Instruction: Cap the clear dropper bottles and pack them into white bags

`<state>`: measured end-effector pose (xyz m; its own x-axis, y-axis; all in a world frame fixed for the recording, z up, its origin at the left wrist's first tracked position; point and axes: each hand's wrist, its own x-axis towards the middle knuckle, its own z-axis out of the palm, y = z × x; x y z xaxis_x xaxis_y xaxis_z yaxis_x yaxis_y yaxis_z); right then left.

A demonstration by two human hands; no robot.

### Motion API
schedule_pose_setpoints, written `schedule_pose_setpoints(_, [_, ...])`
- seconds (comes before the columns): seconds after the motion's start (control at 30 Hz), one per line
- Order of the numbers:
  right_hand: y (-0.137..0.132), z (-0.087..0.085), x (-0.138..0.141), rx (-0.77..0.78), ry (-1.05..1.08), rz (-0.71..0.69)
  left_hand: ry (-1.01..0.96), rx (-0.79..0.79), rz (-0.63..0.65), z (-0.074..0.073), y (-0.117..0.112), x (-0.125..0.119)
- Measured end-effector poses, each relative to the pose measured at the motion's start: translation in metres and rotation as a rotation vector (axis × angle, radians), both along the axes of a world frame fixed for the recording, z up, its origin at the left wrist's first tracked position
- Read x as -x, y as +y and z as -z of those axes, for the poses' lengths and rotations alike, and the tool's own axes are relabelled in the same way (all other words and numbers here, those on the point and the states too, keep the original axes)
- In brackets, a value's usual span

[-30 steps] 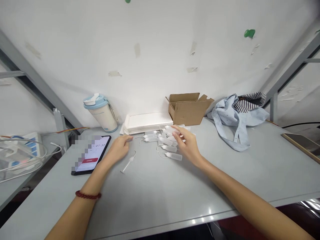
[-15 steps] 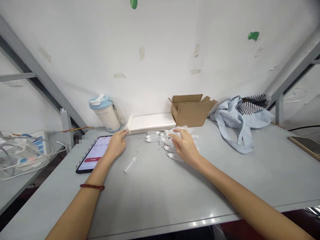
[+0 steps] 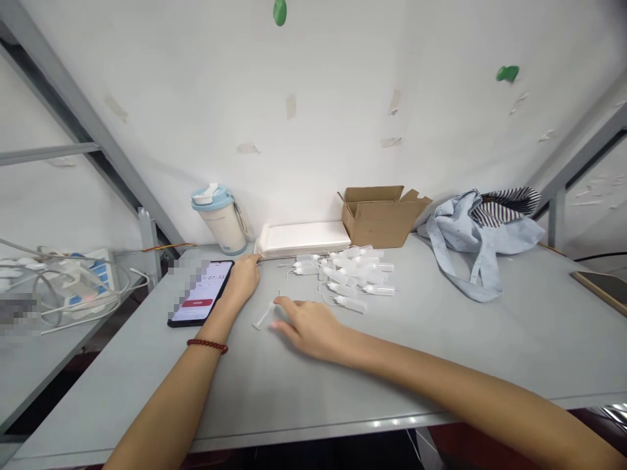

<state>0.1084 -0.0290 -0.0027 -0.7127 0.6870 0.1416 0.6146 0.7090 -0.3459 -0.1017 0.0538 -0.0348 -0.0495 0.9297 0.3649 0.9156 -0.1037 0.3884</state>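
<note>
My right hand [image 3: 311, 326] is just right of a lone small clear squeeze bottle [image 3: 263, 316] with a thin strap, which lies on the table. Its thumb and index finger are apart, near the bottle's upper end, and nothing is gripped between them. At the near left corner of a flat white box [image 3: 306, 238], my left hand [image 3: 242, 279] has its fingers drawn together against the box edge; some fingers are hidden. Several more squeeze bottles [image 3: 350, 304] lie in a loose heap in front of the box, their thin straps curling to the left.
A phone [image 3: 202, 294] showing a timer lies beside my left forearm. Behind it stands a blue-lidded tumbler [image 3: 223, 225]. An open cardboard box [image 3: 382, 222] and a light blue cloth bag [image 3: 470, 228] are along the wall. Cables and a power strip [image 3: 88, 281] are at left.
My right hand has moved left and nearer, from over the bottle heap to the lone bottle. My left hand stays at the white box's corner. The camera view has shifted slightly.
</note>
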Motion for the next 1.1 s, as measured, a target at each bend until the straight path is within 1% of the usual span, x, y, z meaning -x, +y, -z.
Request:
schedule_pose_setpoints(0.07, [0.001,-0.003,0.013,-0.004,-0.026,0.007,-0.035,0.016,-0.022,-0.004,-0.004,-0.005])
schedule_pose_setpoints(0.13, [0.002,-0.002,0.024,-0.046,-0.060,-0.004,-0.085,0.035,-0.034,-0.009,-0.007,-0.010])
schedule_pose_setpoints(0.23, [0.000,0.005,0.033,-0.144,-0.114,-0.041,-0.197,0.072,-0.037,-0.014,-0.011,-0.016])
schedule_pose_setpoints(0.3, [-0.003,0.012,0.032,-0.211,-0.145,-0.055,-0.304,0.105,-0.030,-0.017,-0.014,-0.019])
schedule_pose_setpoints(0.4, [-0.006,0.019,0.018,-0.273,-0.173,-0.047,-0.513,0.168,0.004,-0.021,-0.018,-0.024])
schedule_pose_setpoints(0.53, [-0.005,0.020,-0.015,-0.299,-0.183,-0.039,-0.840,0.258,0.070,-0.032,-0.029,-0.036])
schedule_pose_setpoints(0.63, [0.000,0.023,-0.040,-0.430,-0.102,0.002,-1.093,0.300,0.121,-0.042,-0.039,-0.050])
schedule_pose_setpoints(0.73, [0.006,0.026,-0.057,-0.542,0.015,0.033,-1.309,0.286,0.156,-0.047,-0.047,-0.068])
schedule_pose_setpoints(0.87, [0.009,0.024,-0.064,-0.544,0.093,0.085,-1.482,0.282,0.188,-0.044,-0.056,-0.097])
schedule_pose_setpoints(0.93, [0.008,0.023,-0.063,-0.562,0.111,0.082,-1.594,0.300,0.202,-0.041,-0.060,-0.107])
schedule_pose_setpoints(1.03, [0.007,0.023,-0.063,-0.596,0.130,0.060,-1.709,0.350,0.211,-0.037,-0.063,-0.115])
schedule_pose_setpoints(1.1, [0.007,0.024,-0.064,-0.608,0.140,0.058,-1.709,0.380,0.204,-0.037,-0.065,-0.116])
